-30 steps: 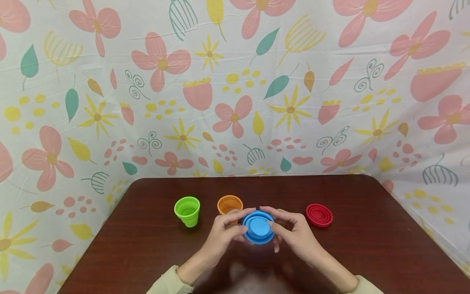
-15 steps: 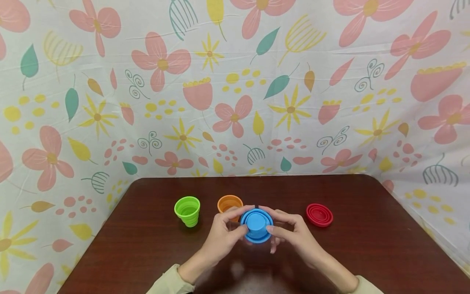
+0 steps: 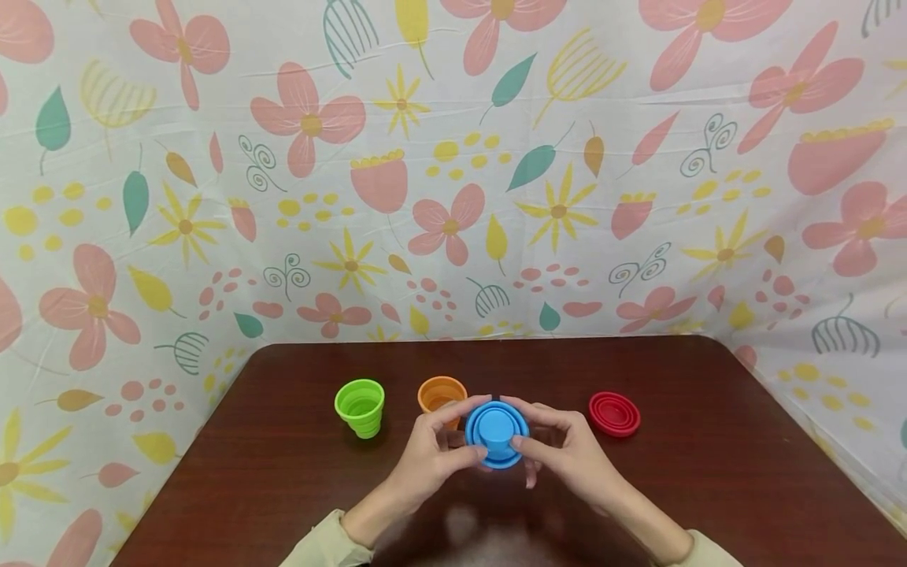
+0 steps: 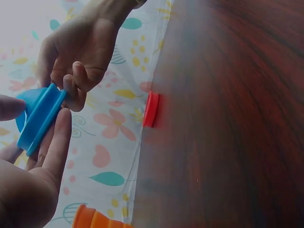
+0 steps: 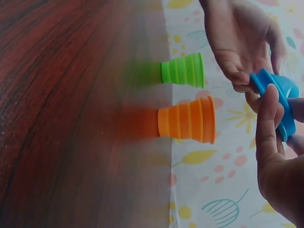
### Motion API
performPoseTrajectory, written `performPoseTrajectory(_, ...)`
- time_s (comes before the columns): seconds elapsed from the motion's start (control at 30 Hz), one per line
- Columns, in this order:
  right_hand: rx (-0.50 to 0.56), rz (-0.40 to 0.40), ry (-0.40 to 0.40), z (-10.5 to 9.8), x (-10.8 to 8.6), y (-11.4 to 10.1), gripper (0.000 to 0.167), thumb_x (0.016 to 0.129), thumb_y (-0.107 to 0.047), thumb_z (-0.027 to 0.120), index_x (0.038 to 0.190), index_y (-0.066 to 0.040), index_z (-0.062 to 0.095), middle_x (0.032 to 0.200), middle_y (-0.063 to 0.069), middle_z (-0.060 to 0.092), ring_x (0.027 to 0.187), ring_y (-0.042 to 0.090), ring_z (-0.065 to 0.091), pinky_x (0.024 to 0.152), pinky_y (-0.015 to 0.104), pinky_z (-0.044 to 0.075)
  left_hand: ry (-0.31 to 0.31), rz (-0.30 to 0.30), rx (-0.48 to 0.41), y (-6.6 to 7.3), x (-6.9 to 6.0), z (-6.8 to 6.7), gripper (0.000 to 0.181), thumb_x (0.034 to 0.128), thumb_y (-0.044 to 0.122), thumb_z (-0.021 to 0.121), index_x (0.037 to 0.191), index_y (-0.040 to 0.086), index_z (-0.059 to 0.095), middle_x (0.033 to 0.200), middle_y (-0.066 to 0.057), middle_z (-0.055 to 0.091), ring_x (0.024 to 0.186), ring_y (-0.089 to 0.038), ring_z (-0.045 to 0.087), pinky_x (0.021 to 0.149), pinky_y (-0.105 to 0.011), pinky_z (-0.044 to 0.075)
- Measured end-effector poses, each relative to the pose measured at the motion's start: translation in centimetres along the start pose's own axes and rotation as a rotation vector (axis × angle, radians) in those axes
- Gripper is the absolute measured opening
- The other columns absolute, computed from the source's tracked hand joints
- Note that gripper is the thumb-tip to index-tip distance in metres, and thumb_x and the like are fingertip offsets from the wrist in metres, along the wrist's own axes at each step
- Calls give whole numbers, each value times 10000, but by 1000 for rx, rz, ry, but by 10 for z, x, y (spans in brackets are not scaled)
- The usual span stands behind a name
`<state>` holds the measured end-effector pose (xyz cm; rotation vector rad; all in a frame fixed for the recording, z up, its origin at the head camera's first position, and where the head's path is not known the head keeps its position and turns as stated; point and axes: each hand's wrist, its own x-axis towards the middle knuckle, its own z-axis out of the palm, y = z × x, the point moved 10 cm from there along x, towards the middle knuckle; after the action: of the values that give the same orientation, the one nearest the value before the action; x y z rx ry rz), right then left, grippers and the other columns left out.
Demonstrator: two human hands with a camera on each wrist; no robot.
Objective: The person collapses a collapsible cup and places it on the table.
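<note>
From here, the 4 ribbed cups [image 3: 497, 429] [image 3: 360, 408] [image 3: 439, 392] [image 3: 614, 414] look like smooth, rubbery plastic, the tabletop [image 3: 248, 480] glossy grained wood, the hanging backdrop [image 3: 468, 260] creased cloth.

- Left forearm [image 3: 372, 513]: angled forward and inward.
- Right forearm [image 3: 648, 521]: angled forward and inward, opposite the left.
- Left hand [image 3: 434, 453]: gripping; index finger arched forward, left thumb [image 3: 462, 458] pointing inward.
- Right hand [image 3: 570, 450]: gripping; index finger arched forward, right thumb [image 3: 537, 450] pointing inward.
- Both hands: raised, roughly level; index fingertips close together, thumb tips near each other.
</note>
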<state>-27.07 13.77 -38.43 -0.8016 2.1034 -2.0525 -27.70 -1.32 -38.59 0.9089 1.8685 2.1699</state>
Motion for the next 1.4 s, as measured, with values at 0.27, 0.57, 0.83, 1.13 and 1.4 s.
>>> performPoseTrajectory(0.27,21,-5,-38,5,0,0,578,961,8,723,1514,-51,567,1419,247,585,831,478,662,578,502,626,26,12,70,1,1,-2,534,927,-8,740,1447,25,624,1282,-217,617,1063,-305,684,787,-406,639)
performPoseTrajectory(0.57,-5,23,-23,5,0,3,600,943,-11,752,1513,-83,579,1401,224,599,864,418,684,595,498,631,2,-44,32,-4,0,-1,640,895,0,803,1496,57,589,1257,-174,584,944,-296,742,786,-390,638)
performPoseTrajectory(0.83,33,-4,-22,8,0,0,607,934,13,754,1510,-36,567,1386,252,604,836,351,701,567,457,629,27,-33,45,-4,0,-2,648,874,-24,807,1482,103,619,1244,-175,574,947,-293,726,773,-389,642)
performPoseTrajectory(1.13,19,-7,-4,7,1,1,599,922,23,768,1491,-36,589,1357,275,612,755,356,696,547,441,622,82,-37,88,-6,0,-5,656,839,-48,814,1460,72,637,1225,-169,570,976,-281,704,742,-371,646)
performPoseTrajectory(1.4,-4,-18,13,7,2,3,607,908,33,781,1483,-45,602,1278,273,623,776,437,685,542,436,622,120,-42,143,-7,1,-6,648,818,-55,811,1433,89,667,1205,-176,583,944,-288,698,731,-364,646)
